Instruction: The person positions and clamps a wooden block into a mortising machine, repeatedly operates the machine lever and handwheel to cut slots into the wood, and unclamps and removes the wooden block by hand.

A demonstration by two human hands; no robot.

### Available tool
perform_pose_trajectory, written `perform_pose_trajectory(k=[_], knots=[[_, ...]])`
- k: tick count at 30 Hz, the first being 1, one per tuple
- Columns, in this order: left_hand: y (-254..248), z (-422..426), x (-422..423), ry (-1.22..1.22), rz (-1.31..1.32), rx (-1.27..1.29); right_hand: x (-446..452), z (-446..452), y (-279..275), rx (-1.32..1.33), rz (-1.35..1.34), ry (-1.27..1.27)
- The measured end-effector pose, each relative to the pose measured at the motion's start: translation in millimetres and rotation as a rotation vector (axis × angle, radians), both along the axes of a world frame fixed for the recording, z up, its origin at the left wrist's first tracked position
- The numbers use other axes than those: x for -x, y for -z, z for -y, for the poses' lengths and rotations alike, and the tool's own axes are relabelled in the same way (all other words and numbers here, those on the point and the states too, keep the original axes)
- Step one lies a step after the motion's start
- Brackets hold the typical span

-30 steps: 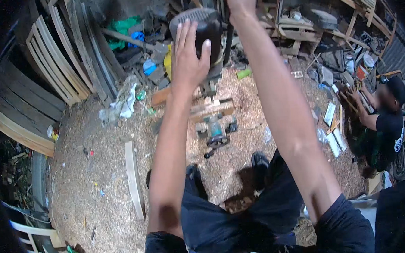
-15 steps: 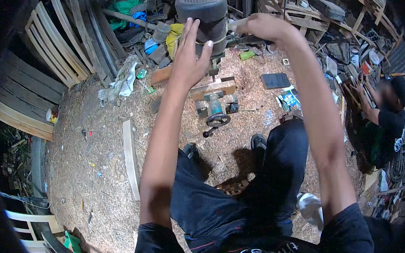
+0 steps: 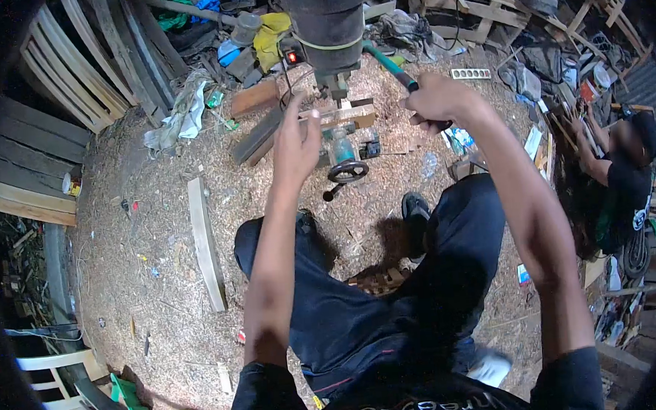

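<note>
My right hand [image 3: 445, 98] is closed round the dark end of a green lever [image 3: 388, 62]. The lever reaches out from the right side of a machine with a dark, upright cylindrical head [image 3: 324, 25]. Beneath the head, a light wooden piece [image 3: 349, 114] lies across a vise [image 3: 342, 148] with a black handwheel [image 3: 348, 172]. My left hand [image 3: 296, 143] is at the left end of that wood, thumb and fingers apart. Whether its fingertips touch the wood I cannot tell.
A red-lit switch [image 3: 293, 57] shows left of the machine head. Dark timber [image 3: 258, 136] and a reddish block [image 3: 255, 97] lie left of the vise. A curved wooden slat [image 3: 206, 242] rests on the shavings-covered floor. Another person [image 3: 619, 172] crouches at the right.
My left hand has come down from beside the machine head to the wood. My right hand has moved down and the green lever now shows. The view has shifted.
</note>
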State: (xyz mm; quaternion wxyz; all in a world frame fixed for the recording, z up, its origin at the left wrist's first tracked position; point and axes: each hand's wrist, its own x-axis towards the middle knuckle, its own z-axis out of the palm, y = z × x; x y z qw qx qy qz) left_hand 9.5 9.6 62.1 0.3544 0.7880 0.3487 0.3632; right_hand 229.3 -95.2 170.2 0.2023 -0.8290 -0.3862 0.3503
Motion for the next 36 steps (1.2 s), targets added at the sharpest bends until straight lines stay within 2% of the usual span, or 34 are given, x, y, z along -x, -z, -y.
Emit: perform_pose_trajectory(k=[2, 5, 9, 16, 17, 24, 25, 28, 29, 33, 36], knots=[[30, 11, 0, 0.022, -0.004, -0.029, 2, 1, -2, 0.041, 0.143, -0.034], [63, 27, -2, 0.075, 0.012, 0.041, -6, 6, 16, -0.073, 0.024, 0.083], [65, 35, -6, 0.089, -0.037, 0.017, -4, 13, 41, -0.174, -0.020, 0.183], [74, 29, -16, 0.110, -0.084, -0.076, 9, 28, 53, -0.193, -0.075, 0.183], [76, 31, -18, 0.129, -0.072, -0.078, 6, 30, 70, -0.229, -0.146, 0.231], [80, 36, -25, 0.145, -0.080, -0.031, 4, 39, 120, -0.224, -0.078, 0.228], [81, 35, -26, 0.142, -0.083, -0.028, 6, 42, 124, -0.220, -0.117, 0.249], [87, 32, -28, 0.155, -0.115, 0.009, 22, 45, 119, -0.225, 0.014, 0.265], [88, 32, -29, 0.145, -0.121, 0.014, 19, 48, 148, -0.360, 0.064, 0.275], [89, 30, -31, 0.123, -0.142, -0.003, 25, 54, 159, -0.388, -0.022, 0.262], [87, 33, -33, 0.137, -0.164, -0.023, 22, 56, 204, -0.524, 0.022, 0.216]])
